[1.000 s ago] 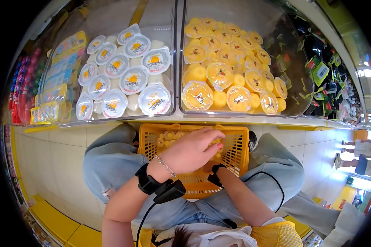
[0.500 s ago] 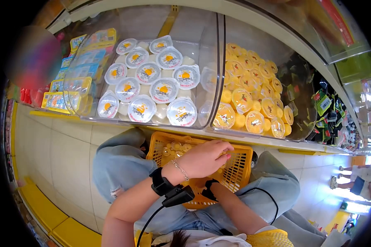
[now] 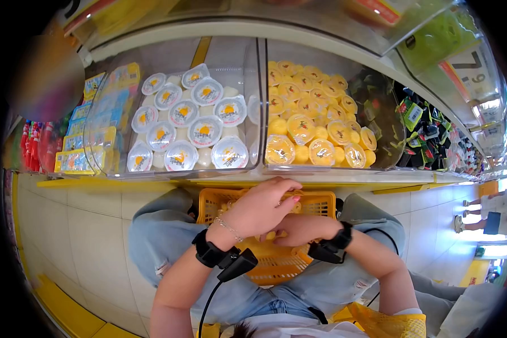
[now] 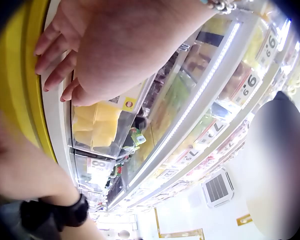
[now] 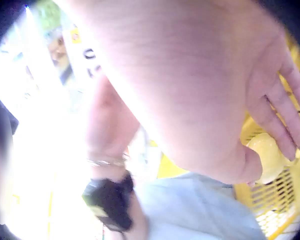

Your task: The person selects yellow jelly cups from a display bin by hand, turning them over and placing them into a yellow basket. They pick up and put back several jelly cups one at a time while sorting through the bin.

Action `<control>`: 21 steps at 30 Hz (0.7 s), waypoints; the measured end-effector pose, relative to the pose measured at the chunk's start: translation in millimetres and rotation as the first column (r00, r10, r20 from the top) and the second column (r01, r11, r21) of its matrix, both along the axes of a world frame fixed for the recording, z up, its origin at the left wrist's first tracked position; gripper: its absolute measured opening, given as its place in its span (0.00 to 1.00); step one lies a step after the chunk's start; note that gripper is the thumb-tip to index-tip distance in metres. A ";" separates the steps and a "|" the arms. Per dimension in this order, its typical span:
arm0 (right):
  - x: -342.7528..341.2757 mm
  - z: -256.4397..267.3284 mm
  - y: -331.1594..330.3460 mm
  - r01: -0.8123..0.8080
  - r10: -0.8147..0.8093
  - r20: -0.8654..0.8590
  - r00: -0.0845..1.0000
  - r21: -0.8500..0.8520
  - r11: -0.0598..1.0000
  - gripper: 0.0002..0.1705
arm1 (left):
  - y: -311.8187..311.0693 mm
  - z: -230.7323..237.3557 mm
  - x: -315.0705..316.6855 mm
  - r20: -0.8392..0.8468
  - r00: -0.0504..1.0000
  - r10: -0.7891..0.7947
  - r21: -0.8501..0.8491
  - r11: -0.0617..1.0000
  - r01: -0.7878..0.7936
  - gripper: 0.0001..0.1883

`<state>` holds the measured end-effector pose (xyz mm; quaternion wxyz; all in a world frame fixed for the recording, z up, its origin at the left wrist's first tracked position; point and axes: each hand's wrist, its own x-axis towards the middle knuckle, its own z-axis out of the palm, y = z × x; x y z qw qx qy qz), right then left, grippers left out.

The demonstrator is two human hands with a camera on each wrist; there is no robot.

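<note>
In the head view my left hand (image 3: 258, 209), with a bracelet at the wrist, is held over the yellow basket (image 3: 327, 204), fingers relaxed and holding nothing visible. The left wrist view shows this hand (image 4: 125, 50) with loosely bent fingers in front of the shelf edge. My right hand (image 3: 311, 228) is lower in the basket, just right of the left one. Seen from the right wrist, the right hand (image 5: 205, 95) pinches a yellow jelly cup (image 5: 268, 156) between thumb and fingers. More cups in the basket are partly hidden by the hands.
Beyond the basket, a clear bin holds white-lidded cups (image 3: 204, 131) and another holds yellow cups (image 3: 301, 128). Dark packets (image 3: 419, 132) lie at the right. The basket stands between bent knees in jeans (image 3: 163, 231). People (image 3: 493, 211) stand far right.
My right hand, earlier mostly hidden beneath the left one, has come up into sight beside it, elbow swung outward. The left hand keeps its pose over the basket. The head view has shifted.
</note>
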<state>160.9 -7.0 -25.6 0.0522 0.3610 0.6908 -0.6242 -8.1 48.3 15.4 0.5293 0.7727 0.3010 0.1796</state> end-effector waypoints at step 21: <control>42.3 97.4 21.8 0.497 -0.383 -0.390 0.837 0.251 0.831 0.20 | 6.7 4.3 3.6 0.364 0.908 0.208 -0.864 0.438 0.246 0.22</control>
